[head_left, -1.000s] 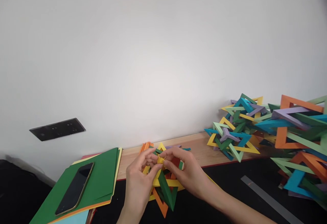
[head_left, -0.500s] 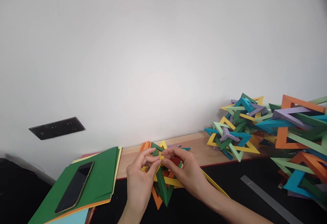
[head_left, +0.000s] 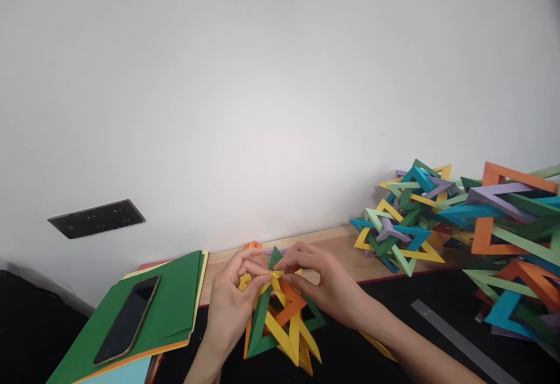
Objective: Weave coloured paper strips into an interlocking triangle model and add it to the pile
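An interlocked folded-paper star (head_left: 286, 320) in green, yellow and orange stands on the black mat in front of me. My left hand (head_left: 234, 296) pinches a yellow paper strip at the star's top between thumb and fingers. From the other side my right hand (head_left: 321, 276) is closed on the same yellow peak, its fingertips almost meeting the left ones. The exact joint between the fingertips is partly covered. Behind my right forearm lies a loose yellow strip (head_left: 378, 346), mostly hidden.
At left a dark phone (head_left: 128, 321) rests on stacked green paper (head_left: 181, 290). Finished multicolour paper stars (head_left: 389, 232) crowd the right side. A grey ruler (head_left: 459, 337) lies on the black mat (head_left: 394, 296). Orange pieces (head_left: 252, 245) sit by the wall, below and right of a black socket plate (head_left: 96, 219).
The paper star has been turned, so other yellow, green and orange points now face me. Both hands stay pinched at its top and have shifted only slightly.
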A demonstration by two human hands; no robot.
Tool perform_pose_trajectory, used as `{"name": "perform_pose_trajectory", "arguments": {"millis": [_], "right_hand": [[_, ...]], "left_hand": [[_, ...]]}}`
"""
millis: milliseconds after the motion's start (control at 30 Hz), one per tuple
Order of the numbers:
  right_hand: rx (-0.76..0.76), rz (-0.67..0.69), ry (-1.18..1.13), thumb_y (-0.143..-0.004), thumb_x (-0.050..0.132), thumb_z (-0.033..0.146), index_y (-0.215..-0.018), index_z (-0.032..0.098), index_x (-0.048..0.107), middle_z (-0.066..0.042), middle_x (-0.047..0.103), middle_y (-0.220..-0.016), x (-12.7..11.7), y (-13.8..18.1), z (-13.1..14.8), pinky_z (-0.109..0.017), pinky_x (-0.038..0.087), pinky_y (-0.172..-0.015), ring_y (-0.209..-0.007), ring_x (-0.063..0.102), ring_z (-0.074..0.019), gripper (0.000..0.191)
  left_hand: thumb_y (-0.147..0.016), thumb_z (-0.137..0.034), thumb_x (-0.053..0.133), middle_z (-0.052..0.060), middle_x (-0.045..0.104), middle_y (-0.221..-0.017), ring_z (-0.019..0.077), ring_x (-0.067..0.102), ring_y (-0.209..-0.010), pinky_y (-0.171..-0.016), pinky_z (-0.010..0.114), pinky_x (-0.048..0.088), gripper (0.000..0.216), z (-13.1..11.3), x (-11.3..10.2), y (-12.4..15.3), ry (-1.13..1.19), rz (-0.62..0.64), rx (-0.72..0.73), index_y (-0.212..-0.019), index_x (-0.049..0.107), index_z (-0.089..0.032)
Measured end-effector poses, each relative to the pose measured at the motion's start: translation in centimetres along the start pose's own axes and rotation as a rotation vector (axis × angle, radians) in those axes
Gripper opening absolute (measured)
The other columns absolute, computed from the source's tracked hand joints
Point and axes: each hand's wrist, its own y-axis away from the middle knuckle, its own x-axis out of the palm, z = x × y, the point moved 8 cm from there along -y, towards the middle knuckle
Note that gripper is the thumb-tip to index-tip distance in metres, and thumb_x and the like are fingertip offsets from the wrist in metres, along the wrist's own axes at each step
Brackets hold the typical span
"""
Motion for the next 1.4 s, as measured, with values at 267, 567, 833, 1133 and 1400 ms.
{"name": "perform_pose_trajectory", "arguments": {"millis": [267, 567, 833, 1133, 1400], "right_hand": [[-0.142, 0.003, 0.151, -0.083, 0.055, 0.007, -0.099, 0.022, 0.066, -0.004, 0.066, -0.092, 1.1, 0.3, 0.3, -0.025, 0.044, -0.068, -0.079, 0.060, -0.0153, 0.025], [-0.032, -0.043, 0.274, -0.081, 0.060, 0.013, -0.096, 0.022, 0.065, -0.001, 0.066, -0.081, 1.4, 0.3, -1.3, -0.025, 0.043, -0.063, -0.070, 0.060, -0.0156, 0.019], [-0.020, -0.039, 0.309, -0.082, 0.056, 0.011, -0.098, 0.024, 0.065, -0.002, 0.067, -0.084, 1.5, 0.4, -1.4, -0.025, 0.042, -0.063, -0.072, 0.061, -0.0164, 0.022], [-0.006, -0.022, 0.225, -0.080, 0.055, 0.008, -0.089, 0.020, 0.066, 0.000, 0.064, -0.074, 0.9, 0.3, -0.5, -0.022, 0.039, -0.060, -0.067, 0.057, -0.0135, 0.019], [0.003, 0.002, 0.216, -0.080, 0.057, 0.009, -0.088, 0.021, 0.064, 0.002, 0.063, -0.070, 0.8, 0.3, -0.3, -0.023, 0.038, -0.060, -0.066, 0.056, -0.0136, 0.017]], "left_hand": [[-0.068, -0.026, 0.072, 0.000, 0.067, -0.065, 0.0191, 0.060, -0.068, -0.065, 0.027, 0.047, 0.024, 1.3, 0.3, -0.9, 0.053, 0.101, -0.106, -0.089, 0.064, -0.018], [-0.081, -0.034, 0.056, 0.003, 0.063, -0.073, 0.0191, 0.054, -0.069, -0.064, 0.027, 0.042, 0.026, 1.1, 0.6, 0.5, -0.168, 0.265, -0.112, -0.093, 0.071, -0.017], [-0.077, -0.027, 0.061, -0.005, 0.050, -0.054, 0.0119, 0.045, -0.049, -0.054, 0.024, 0.035, 0.039, 2.4, 2.5, 0.4, 0.014, 0.393, -0.241, -0.112, 0.064, -0.011], [-0.071, -0.033, 0.069, -0.005, 0.055, -0.048, 0.0106, 0.051, -0.037, -0.035, 0.018, 0.025, 0.044, 2.8, 2.8, 0.7, 0.046, 0.362, -0.320, -0.108, 0.062, -0.011], [-0.068, -0.031, 0.071, -0.005, 0.057, -0.047, 0.0123, 0.055, -0.036, -0.033, 0.018, 0.032, 0.036, 2.8, 3.0, 0.8, 0.122, 0.349, -0.336, -0.098, 0.062, -0.012]]}}
